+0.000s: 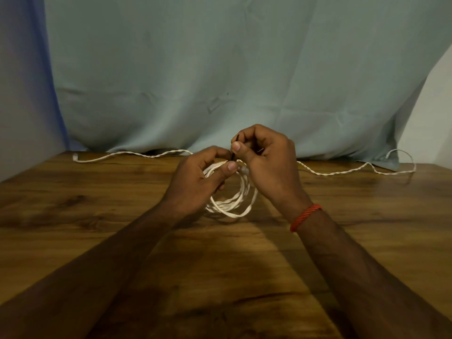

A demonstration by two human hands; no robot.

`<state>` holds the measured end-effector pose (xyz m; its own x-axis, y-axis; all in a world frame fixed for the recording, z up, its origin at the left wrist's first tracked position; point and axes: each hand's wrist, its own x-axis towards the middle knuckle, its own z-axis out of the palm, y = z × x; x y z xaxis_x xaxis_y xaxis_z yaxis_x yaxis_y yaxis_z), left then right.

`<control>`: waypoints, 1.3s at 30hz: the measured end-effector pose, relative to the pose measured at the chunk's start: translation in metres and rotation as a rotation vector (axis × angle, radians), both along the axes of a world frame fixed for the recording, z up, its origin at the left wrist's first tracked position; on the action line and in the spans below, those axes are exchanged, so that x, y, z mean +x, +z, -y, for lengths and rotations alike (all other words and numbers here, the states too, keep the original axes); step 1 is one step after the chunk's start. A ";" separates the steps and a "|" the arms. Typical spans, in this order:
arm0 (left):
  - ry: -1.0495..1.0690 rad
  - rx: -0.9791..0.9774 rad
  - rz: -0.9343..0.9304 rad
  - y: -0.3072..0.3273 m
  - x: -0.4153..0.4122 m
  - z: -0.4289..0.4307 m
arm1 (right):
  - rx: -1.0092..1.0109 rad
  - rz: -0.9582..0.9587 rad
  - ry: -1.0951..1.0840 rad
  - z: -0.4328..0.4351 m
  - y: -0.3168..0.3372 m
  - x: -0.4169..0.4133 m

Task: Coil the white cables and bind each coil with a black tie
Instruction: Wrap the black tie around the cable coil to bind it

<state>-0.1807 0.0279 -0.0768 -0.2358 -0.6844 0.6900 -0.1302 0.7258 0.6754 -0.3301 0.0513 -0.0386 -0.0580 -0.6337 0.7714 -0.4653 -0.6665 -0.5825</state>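
Over the middle of the wooden table (97,241), the left hand (198,182) grips the top of the white cable coil (232,204) between curled fingers and thumb, the right hand (266,162) pinches the black tie (232,155) just above it, and loose twisted white cable (342,171) lies along the far edge.
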 end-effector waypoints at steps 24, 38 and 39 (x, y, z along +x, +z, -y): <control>0.034 0.142 -0.200 0.000 0.002 0.007 | 0.490 0.010 0.237 0.008 0.001 -0.010; -0.167 0.396 -0.354 0.005 -0.002 0.006 | 0.207 -0.108 0.017 0.012 -0.003 -0.018; -0.162 0.388 -0.329 0.007 -0.003 0.004 | 0.190 -0.078 -0.003 0.010 -0.001 -0.019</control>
<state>-0.1834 0.0238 -0.0700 -0.1732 -0.8770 0.4483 0.2268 0.4074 0.8846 -0.3495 0.0413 -0.0396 -0.0053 -0.7683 0.6400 -0.5157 -0.5463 -0.6600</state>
